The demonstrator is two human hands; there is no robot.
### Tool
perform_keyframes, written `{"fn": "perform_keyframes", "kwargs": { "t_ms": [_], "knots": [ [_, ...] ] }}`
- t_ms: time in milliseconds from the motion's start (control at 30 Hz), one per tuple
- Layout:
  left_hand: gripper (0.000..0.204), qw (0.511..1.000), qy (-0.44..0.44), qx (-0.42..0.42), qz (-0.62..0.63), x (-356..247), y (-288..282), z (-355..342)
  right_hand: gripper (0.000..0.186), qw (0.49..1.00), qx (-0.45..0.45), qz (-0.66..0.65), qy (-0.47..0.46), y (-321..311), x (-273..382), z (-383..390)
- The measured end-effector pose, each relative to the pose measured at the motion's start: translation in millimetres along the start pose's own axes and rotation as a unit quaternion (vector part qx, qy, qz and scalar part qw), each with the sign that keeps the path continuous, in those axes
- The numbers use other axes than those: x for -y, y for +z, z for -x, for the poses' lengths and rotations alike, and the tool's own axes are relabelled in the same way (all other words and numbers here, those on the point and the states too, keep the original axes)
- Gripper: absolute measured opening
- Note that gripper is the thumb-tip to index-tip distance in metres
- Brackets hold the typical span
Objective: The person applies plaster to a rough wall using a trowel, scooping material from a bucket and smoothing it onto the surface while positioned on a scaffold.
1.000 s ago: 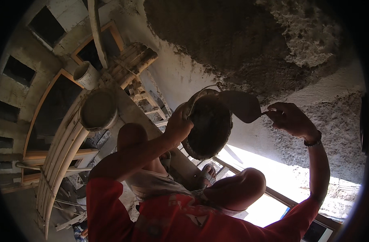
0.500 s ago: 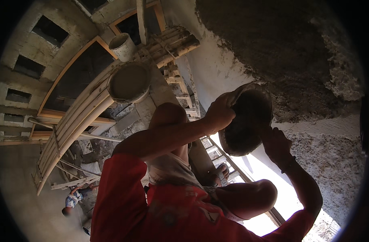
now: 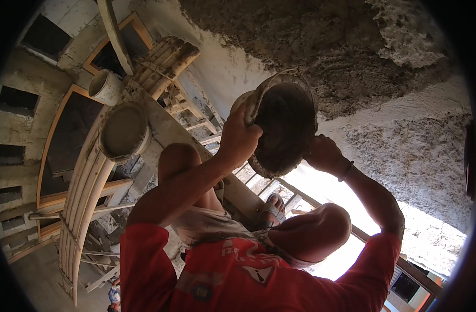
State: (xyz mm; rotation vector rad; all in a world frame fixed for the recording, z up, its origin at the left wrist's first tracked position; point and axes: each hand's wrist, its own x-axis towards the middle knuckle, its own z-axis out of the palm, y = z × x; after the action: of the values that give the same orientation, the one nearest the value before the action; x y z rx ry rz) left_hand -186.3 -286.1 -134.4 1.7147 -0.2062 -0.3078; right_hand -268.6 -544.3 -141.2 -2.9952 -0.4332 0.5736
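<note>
My left hand (image 3: 240,138) is closed on the left rim of a dark, mortar-crusted bucket (image 3: 279,119), held up in front of my bent knees beside a roughly plastered surface (image 3: 321,47). The bucket's inside is in shadow. My right hand (image 3: 324,153), a band on its wrist, is curled at the bucket's right side on the trowel's handle; the blade is hard to make out against the dark inside. To the left, on the scaffold, stand a round container of grey mortar (image 3: 122,132) and a smaller pale bucket (image 3: 105,86).
Bundled bamboo poles (image 3: 84,192) and a plank (image 3: 167,132) form the scaffold, with a wooden ladder-like frame (image 3: 191,114) behind. The left wall has square openings and wood-framed windows (image 3: 68,145). A co-worker (image 3: 114,294) shows small at the lower left. Bright light enters at the lower right.
My right hand has moved leftward to the bucket, and the trowel blade, clearly visible beside it earlier, is now hidden in shadow. The bucket sits slightly higher in view than a second ago.
</note>
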Motion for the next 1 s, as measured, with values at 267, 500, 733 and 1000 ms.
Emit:
{"fn": "perform_keyframes", "kwargs": {
  "t_ms": [267,500,733,1000],
  "knots": [
    [0.062,0.999,-0.036,-0.004,-0.015,1.2,-10.8,2.1,0.030,0.947,-0.058,-0.314,0.026,-3.0,35.6,-3.0],
    [0.059,0.985,-0.116,-0.013,0.127,-19.2,-22.6,4.2,0.024,0.967,-0.111,-0.211,0.086,-36.6,19.1,6.4],
    [0.056,0.972,-0.146,-0.020,0.182,-21.5,-20.8,1.2,0.016,0.987,-0.113,-0.113,-0.006,-36.2,4.0,13.6],
    [0.052,0.961,-0.095,-0.078,0.247,-27.0,-46.6,2.5,0.036,0.949,-0.187,-0.255,0.008,-152.2,23.3,31.6]
  ]
}}
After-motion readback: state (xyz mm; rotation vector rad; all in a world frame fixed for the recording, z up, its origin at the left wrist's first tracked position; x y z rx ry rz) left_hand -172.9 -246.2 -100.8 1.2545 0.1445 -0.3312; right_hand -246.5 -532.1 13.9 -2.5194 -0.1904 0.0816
